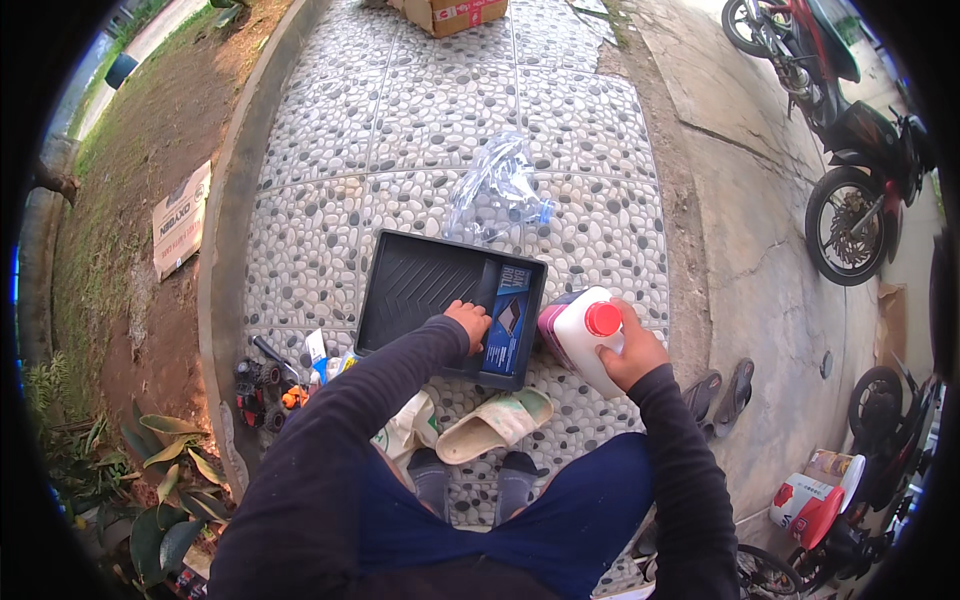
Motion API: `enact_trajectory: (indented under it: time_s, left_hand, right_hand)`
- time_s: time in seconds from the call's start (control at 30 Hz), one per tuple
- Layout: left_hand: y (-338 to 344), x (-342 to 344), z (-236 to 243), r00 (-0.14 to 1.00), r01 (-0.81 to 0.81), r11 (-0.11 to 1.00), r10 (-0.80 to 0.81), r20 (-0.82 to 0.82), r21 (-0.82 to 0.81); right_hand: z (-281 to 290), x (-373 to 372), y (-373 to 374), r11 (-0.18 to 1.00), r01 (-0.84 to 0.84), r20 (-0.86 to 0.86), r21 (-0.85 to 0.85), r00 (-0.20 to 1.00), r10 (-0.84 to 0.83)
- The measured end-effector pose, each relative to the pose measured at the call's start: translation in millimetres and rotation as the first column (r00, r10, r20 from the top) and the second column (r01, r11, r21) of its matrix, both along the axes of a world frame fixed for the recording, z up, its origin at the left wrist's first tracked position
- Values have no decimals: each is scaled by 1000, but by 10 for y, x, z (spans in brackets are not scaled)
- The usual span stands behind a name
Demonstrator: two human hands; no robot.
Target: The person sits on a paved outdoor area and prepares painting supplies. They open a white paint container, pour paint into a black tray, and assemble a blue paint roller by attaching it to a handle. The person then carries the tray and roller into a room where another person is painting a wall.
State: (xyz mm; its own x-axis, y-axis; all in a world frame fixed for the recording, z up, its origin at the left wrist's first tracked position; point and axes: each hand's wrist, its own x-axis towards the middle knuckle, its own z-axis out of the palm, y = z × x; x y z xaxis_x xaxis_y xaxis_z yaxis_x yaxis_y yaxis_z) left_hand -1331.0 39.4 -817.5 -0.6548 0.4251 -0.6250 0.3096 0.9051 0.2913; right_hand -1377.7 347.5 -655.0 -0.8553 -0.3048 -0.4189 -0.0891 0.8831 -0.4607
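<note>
A black paint tray [415, 287] with a ribbed slope and a blue printed label lies on the pebble-patterned tiles before me. My left hand [469, 325] rests inside it beside the label, fingers lying against the tray with nothing visible in them. Just right of the tray, my right hand [637, 350] is closed around the upper part of a white plastic jug [588, 345]. The jug has a red screw cap [603, 319], which is on, and a dark purplish label on its side. It leans slightly. My palm hides part of the jug's handle side.
Crumpled clear plastic [497, 190] lies beyond the tray. A beige slipper [495, 427] sits near my feet, dark sandals [718, 397] to the right. At left are a toy vehicle [258, 385] and a low curb [228, 220]. Motorcycles [850, 215] stand far right; a cardboard box [450, 14] is ahead.
</note>
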Motion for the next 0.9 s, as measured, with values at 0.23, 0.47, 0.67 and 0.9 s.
enact_trajectory:
  time_s: [0.23,0.47,0.67,0.9]
  left_hand:
    - [605,408,-589,921,-303,953,298,-252,19]
    - [870,-331,-485,819,-544,839,535,-206,16]
    - [831,-342,-588,768,-609,790,608,-202,66]
    - [565,-266,-1035,732,-576,797,601,-319,181]
  right_hand:
    - [94,15,-48,1000,11,26,28,1000,-12]
    - [110,29,-35,1000,21,8,23,1000,-21]
    - [103,24,-32,1000,19,-4,-10,1000,-19]
    - [119,-24,-65,1000,-9,13,-5,1000,9]
